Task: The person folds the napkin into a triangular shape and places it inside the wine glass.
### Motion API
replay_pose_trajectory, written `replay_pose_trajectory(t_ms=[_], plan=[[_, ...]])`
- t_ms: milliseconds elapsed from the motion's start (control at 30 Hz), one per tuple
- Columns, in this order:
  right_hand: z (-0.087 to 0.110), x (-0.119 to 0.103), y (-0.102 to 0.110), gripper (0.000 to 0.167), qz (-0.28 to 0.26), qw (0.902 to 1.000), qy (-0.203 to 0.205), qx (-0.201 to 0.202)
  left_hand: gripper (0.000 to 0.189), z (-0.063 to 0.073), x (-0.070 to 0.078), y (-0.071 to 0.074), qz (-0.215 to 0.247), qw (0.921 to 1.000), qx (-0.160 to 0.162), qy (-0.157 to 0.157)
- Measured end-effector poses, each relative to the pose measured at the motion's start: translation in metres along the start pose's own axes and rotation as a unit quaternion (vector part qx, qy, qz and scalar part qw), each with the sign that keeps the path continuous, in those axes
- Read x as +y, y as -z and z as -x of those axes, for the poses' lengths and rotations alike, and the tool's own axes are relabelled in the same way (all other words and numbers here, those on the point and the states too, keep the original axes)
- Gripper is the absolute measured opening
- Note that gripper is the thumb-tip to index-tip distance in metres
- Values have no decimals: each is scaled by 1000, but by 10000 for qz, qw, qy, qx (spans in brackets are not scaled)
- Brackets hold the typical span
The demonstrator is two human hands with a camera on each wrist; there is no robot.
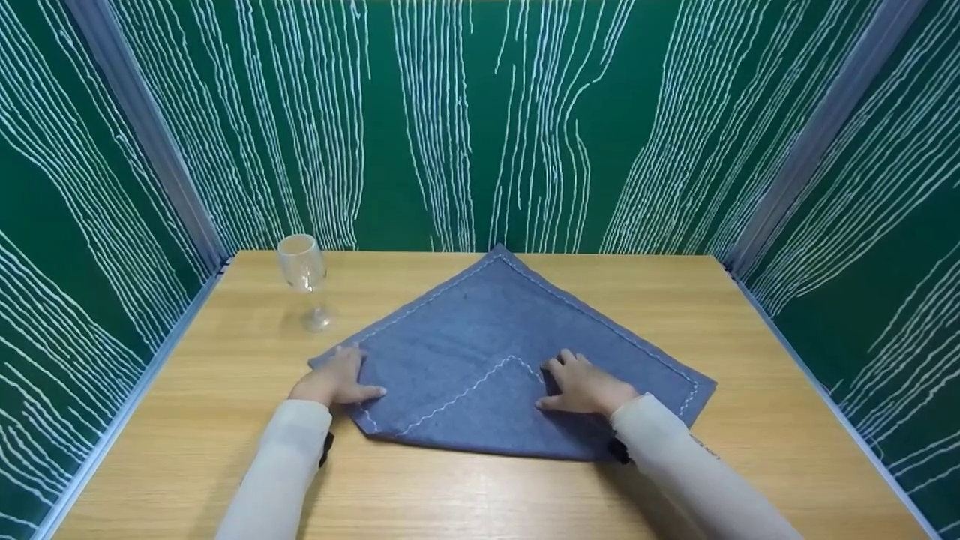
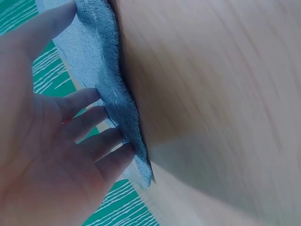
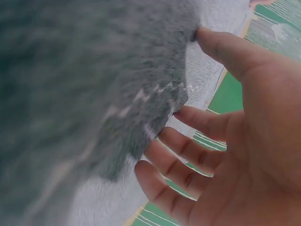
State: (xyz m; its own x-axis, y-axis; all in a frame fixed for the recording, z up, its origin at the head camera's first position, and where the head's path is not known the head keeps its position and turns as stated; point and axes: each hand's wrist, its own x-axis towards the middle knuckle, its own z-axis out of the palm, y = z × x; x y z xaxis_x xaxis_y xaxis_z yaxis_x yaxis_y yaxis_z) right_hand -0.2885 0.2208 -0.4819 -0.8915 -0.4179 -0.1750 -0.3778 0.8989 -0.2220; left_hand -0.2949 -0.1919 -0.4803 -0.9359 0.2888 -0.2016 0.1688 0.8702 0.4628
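Note:
A grey-blue cloth (image 1: 480,315) with white zigzag stitching along its edges lies partly folded on the table, one corner pointing to the back wall. Its near part is turned over, and the stitched tip of this flap (image 1: 480,420) lies about mid-cloth. My left hand (image 1: 341,379) rests at the cloth's left side, fingers and thumb spread; the left wrist view shows the fingertips (image 2: 123,153) touching its edge. On the flap's right side is my right hand (image 1: 585,384), thumb and fingers apart and slightly bent. Their tips (image 3: 181,113) meet the flap's edge in the right wrist view.
A clear stemmed glass (image 1: 303,266) stands upright at the back left, a short way beyond the cloth's left corner. The wooden table (image 1: 780,450) is bordered by green walls (image 1: 645,97) with white wavy lines at the back and both sides.

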Motion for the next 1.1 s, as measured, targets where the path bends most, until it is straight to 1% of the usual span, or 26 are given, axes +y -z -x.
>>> replay_pose_trajectory(t_ms=[67, 167, 267, 333, 400, 467, 567, 667, 733, 800, 933, 1000, 1100], plan=[[-5, 0, 2, 67, -238, 9996, -118, -90, 84, 1, 0, 0, 12, 10000, -1, 33], [-12, 2, 5, 62, -735, 9966, -324, -204, 84, 1, -1, -1, 25, 10000, -6, 68], [-19, 6, 5, 50, -1215, 9910, -508, -255, 85, 0, -2, -2, 58, 9999, -15, 93], [-22, 9, 5, 39, -1439, 9880, -518, -222, 85, -1, -2, -2, 92, 9999, -15, 69], [-25, 13, 3, 27, -1528, 9876, -336, -133, 86, -2, -2, -2, 135, 9999, -26, 30], [-28, 17, 3, 19, -1503, 9886, -40, 0, 86, -3, -3, -2, 162, 9999, -41, -5], [-33, 20, 4, 14, -1364, 9891, 449, 327, 86, -4, -3, -3, 188, 9998, -81, 4], [-38, 20, 9, 8, -1292, 9872, 646, 669, 87, -5, -4, -2, 191, 9997, -109, 76], [-42, 19, 13, 6, -1273, 9856, 624, 919, 88, -5, -4, -1, 215, 9996, -114, 120], [-46, 18, 16, 5, -1279, 9839, 496, 1147, 88, -5, -4, -1, 209, 9996, -110, 147], [-56, 16, 21, 7, -1356, 9769, 309, 1625, 86, -5, -4, 0, 152, 9997, -86, 156], [-60, 15, 23, 8, -1436, 9732, 258, 1776, 85, -5, -4, -1, 114, 9998, -75, 152], [-64, 16, 24, 10, -1516, 9708, 241, 1841, 85, -5, -4, -1, 119, 9998, -78, 130]])
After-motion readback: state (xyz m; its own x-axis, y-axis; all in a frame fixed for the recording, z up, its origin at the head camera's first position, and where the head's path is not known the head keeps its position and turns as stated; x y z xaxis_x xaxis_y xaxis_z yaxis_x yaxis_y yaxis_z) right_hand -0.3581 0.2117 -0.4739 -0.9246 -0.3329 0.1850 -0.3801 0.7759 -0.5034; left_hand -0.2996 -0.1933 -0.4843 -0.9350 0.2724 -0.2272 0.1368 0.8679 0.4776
